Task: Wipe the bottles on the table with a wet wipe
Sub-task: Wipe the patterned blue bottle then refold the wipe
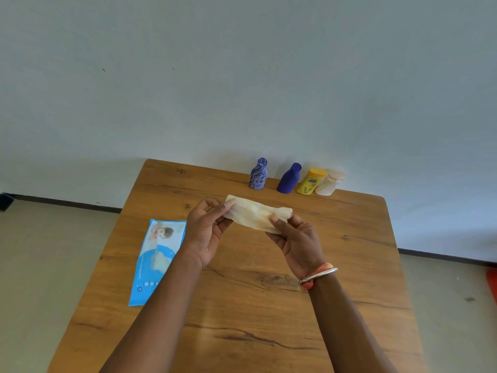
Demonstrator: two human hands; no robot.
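Left forearm (166,305) and right forearm (341,319) reach up from the lower edge over a wooden counter (242,305); a bangle (320,274) circles the right wrist. Left hand (207,227) and right hand (295,240) are raised above mid-counter, each pinching one end of the wipe (255,212) between thumb and fingers. The wipe is a pale, cream sheet, folded into a creased band and held taut clear of the counter. Its long axis runs left to right, dipping slightly toward the right hand.

Four bottles stand in a row at the far edge, beyond the hands and right of centre, against the wall. From left they are a patterned bottle (258,174), a blue bottle (290,179), a yellow bottle (312,181) and a pale bottle (329,183). The last two touch or nearly touch. The patterned bottle lies almost straight beyond the wipe's middle, and the other three lie nearer the right hand. No bottle touches the wipe, so wiping appears not yet begun. A likely next move is to free one hand for a forward reach. A blue pack (158,259) lies flat just left of the left wrist.
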